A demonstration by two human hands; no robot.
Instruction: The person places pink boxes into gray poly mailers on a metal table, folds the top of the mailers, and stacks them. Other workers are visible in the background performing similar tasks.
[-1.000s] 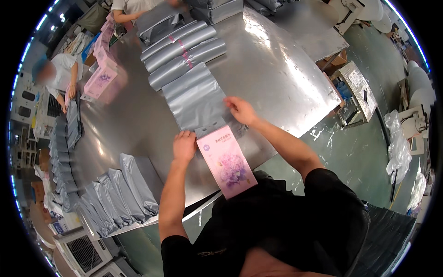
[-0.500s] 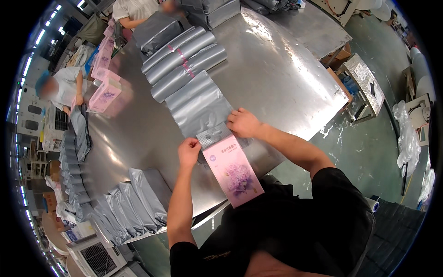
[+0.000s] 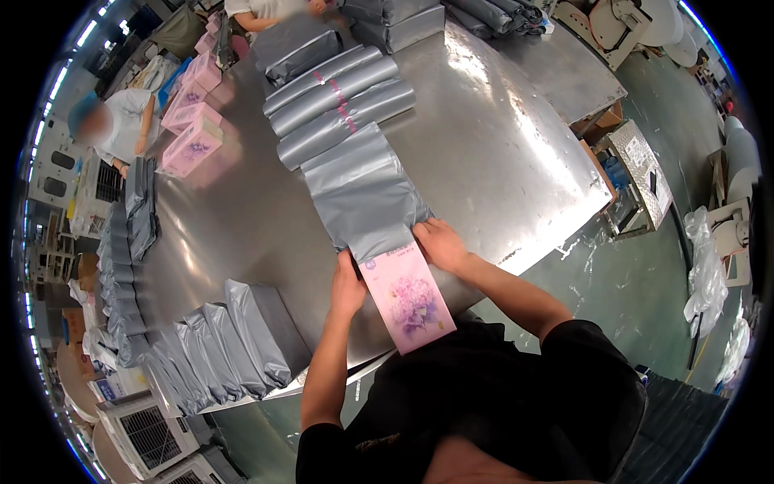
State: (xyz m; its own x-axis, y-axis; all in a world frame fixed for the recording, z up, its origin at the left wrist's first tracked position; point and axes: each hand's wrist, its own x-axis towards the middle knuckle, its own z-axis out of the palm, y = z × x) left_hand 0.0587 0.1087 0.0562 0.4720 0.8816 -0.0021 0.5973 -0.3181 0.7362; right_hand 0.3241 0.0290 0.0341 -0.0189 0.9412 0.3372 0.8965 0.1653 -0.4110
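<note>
A pink pack printed with purple flowers [image 3: 413, 302] lies lengthwise in front of me, its near end against my black shirt. The mouth of a grey plastic bag [image 3: 363, 194] covers the pack's far end. My left hand [image 3: 347, 284] is closed on the bag's left edge, beside the pack's left side. At the opposite corner, my right hand [image 3: 440, 244] is closed on the bag's right edge, its thumb tucked under or behind the film. Both hands' fingertips are partly hidden by the bag.
Rolled grey bags [image 3: 343, 97] lie beyond on the metal table [image 3: 492, 177]. Filled grey bags [image 3: 250, 339] stand in a row at the near left. Pink packs [image 3: 193, 149] sit at the far left. A co-worker [image 3: 121, 125] handles grey bags there; another person [image 3: 258, 12] is at the far end.
The bag's mouth has come toward me over the pack's far end, covering its dotted grey top. Both hands have moved nearer along with the bag's edges. The view has shifted slightly.
</note>
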